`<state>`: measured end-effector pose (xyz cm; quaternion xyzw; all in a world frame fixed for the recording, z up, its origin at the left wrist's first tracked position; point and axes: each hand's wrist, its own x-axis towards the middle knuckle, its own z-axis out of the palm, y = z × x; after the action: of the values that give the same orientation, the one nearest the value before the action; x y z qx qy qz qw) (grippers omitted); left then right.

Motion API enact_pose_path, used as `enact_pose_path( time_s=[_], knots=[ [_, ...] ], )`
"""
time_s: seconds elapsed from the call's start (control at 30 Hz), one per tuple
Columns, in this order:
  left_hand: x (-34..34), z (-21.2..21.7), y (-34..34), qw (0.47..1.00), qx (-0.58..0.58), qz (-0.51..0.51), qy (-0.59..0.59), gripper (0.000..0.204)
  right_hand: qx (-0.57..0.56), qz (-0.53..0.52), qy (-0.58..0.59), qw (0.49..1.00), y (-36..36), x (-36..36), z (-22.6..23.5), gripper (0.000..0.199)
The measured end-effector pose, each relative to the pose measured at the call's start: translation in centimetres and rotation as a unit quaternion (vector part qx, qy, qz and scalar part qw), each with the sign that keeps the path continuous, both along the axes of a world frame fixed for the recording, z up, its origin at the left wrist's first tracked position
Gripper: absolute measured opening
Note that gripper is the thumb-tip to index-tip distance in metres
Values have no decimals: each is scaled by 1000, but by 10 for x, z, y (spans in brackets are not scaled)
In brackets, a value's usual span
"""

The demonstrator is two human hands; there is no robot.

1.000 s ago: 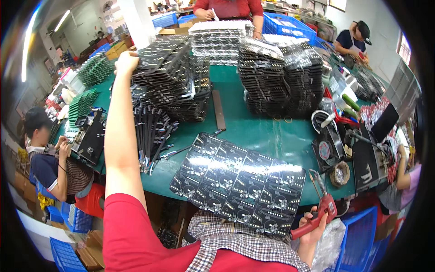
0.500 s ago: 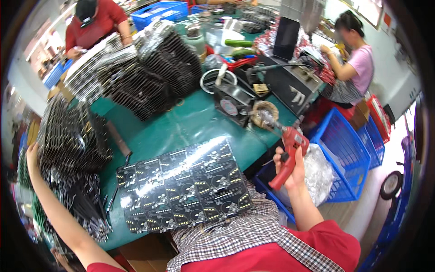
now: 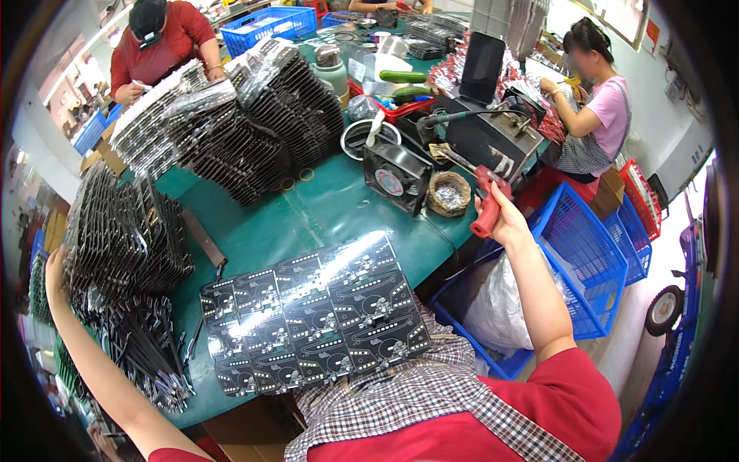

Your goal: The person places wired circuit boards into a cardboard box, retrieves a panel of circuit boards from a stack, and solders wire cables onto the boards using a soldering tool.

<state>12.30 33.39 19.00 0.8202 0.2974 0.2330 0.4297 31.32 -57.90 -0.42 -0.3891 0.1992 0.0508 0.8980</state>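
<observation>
Since half a second ago, little has shifted: both arms hold their reach. Nearest, a black circuit panel [image 3: 315, 316] lies flat on the green surface [image 3: 308, 215]. Left hand [image 3: 55, 271] rests against the left stack of boards [image 3: 123, 239]; its fingers are hidden, grip undeterminable. Right hand [image 3: 504, 219], fingers closed, grips a red-handled soldering iron [image 3: 489, 204] beside a wire-wool pot [image 3: 449, 192]. Farther, a black fan [image 3: 396, 177].
</observation>
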Motion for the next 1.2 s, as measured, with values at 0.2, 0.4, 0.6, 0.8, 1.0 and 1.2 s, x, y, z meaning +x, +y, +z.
enact_pose_path(
  time_s=[0.2,0.4,0.6,0.8,1.0,1.2],
  knots=[
    [7,5,-18,993,-112,-16,-31,42,-71,-17,0,997,-4,18,-22,38],
    [-14,2,-21,965,-245,-57,-79,36,-113,101,24,988,-13,34,-24,41],
    [1,2,-87,980,-197,-15,-11,37,-189,282,89,936,-49,17,-6,67],
    [-1,1,-93,990,-117,52,-51,67,-540,261,157,785,-51,23,-10,96],
    [12,-1,-71,976,-218,-19,-20,84,-724,190,112,654,-54,24,0,93],
    [13,-3,-69,976,-207,27,-58,89,-579,309,-145,740,169,-31,120,47]
  ],
)
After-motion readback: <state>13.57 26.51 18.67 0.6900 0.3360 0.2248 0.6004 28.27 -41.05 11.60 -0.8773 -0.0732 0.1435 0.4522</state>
